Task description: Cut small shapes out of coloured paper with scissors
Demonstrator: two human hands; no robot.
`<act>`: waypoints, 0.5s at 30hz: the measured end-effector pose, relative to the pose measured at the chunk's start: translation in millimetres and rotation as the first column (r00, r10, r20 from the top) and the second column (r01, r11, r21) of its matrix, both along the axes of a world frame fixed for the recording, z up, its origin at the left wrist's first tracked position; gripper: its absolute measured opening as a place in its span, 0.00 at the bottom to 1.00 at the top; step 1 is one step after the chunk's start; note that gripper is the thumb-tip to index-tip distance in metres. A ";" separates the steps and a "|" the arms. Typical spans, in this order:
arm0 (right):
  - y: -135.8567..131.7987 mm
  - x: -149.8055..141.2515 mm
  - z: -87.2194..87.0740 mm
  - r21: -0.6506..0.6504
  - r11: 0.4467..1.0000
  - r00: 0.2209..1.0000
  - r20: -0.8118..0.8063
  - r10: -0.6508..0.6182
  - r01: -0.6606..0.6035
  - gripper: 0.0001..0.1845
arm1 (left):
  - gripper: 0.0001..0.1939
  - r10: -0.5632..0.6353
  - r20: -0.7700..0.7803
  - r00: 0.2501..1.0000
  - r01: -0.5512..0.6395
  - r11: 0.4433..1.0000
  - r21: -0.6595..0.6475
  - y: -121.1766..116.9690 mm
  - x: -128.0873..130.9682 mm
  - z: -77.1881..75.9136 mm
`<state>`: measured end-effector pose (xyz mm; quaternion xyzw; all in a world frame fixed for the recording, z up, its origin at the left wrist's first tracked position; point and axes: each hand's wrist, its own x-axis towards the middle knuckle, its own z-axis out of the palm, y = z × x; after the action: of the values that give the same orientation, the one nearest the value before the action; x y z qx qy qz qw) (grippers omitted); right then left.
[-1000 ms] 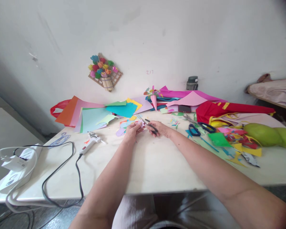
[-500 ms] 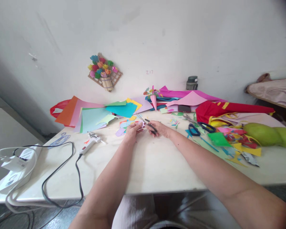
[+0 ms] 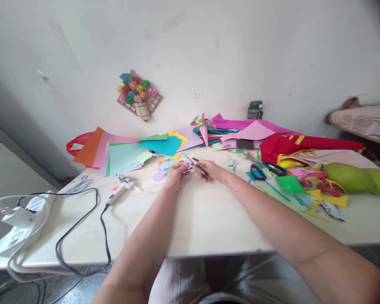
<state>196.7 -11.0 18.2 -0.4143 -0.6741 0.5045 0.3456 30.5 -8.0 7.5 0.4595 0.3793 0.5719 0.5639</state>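
My right hand is closed round the black handles of a small pair of scissors, whose blades point up and to the left. Close beside it, my left hand pinches a small piece of lilac paper near the blades. My left fingers partly hide that paper. Just beyond and left of my left hand lie several small cut paper pieces in lilac, orange and blue. A few tiny snippets are scattered to the right of my right hand.
A glue gun with a black cord lies left, near a white power strip. Coloured sheets spread along the back. Larger scissors, paper scraps and green rounded objects are at right. A paper flower cone stands behind.
Both hands stay in nearly the same place with the scissors and the paper. The scissor blades look closer together than before.
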 end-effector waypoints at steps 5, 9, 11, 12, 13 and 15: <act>1.7 0.5 -1.5 0.007 1.000 1.000 -0.004 -0.021 0.021 0.15 | 0.16 0.009 -0.007 1.000 -0.009 1.000 -0.002 -0.2 -0.4 -0.1; -0.2 1.3 1.2 0.002 1.000 0.999 -0.048 -0.002 0.002 0.14 | 0.17 -0.001 -0.004 1.000 0.001 1.000 0.013 -0.8 0.3 0.6; -1.7 1.9 3.1 -0.001 1.000 0.998 -0.063 0.014 -0.014 0.14 | 0.18 0.008 -0.004 1.000 -0.008 1.000 0.017 -1.0 0.8 1.0; -2.4 2.1 3.8 -0.002 1.000 0.998 -0.066 0.021 -0.021 0.14 | 0.18 0.010 -0.006 1.000 -0.010 1.000 0.020 -1.0 0.9 1.2; -2.9 2.3 4.4 -0.001 1.000 0.997 -0.067 0.025 -0.025 0.15 | 0.18 0.012 -0.008 1.000 -0.011 1.000 0.021 -1.0 0.9 1.2; -3.3 2.2 4.7 -0.006 1.000 0.998 -0.062 0.026 -0.026 0.15 | 0.19 0.018 -0.013 1.000 -0.017 1.000 0.020 -0.7 0.8 1.1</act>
<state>198.9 -14.3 22.9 -0.3907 -0.6667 0.5238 0.3584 31.3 -8.7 8.5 0.4655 0.3813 0.5776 0.5517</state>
